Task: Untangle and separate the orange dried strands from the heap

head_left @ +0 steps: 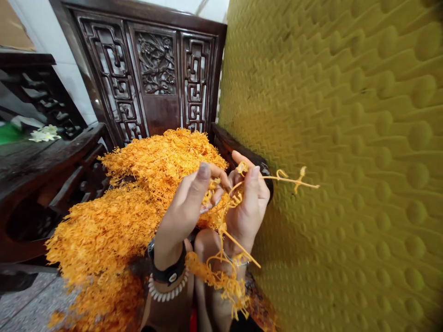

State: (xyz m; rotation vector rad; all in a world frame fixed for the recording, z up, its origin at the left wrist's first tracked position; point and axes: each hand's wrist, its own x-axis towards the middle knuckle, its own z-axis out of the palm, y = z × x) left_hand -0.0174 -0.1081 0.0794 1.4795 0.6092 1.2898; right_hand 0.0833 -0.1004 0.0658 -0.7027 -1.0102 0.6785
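Note:
A large heap of fine orange branching sprigs [104, 230] covers my lap and spills forward and to the left. My left hand [185, 205] and my right hand [247, 203] are raised close together above it, their fingers pinching a tangled orange sprig [230, 203]. One thin strand of that sprig [287, 179] sticks out to the right past my right hand, and more of it hangs down towards my knee [206, 244]. A black wristband [169, 269] and a white bead bracelet [168, 290] circle my left wrist. A thin silver bracelet [235, 260] is on my right wrist.
A yellow-green dimpled padded wall [346, 152] fills the right side, close to my right hand. Ahead stands a dark carved wooden chair back [155, 64]. To the left is a dark wooden bench [38, 161] holding white flowers [44, 133]. Grey speckled floor [31, 299] shows at lower left.

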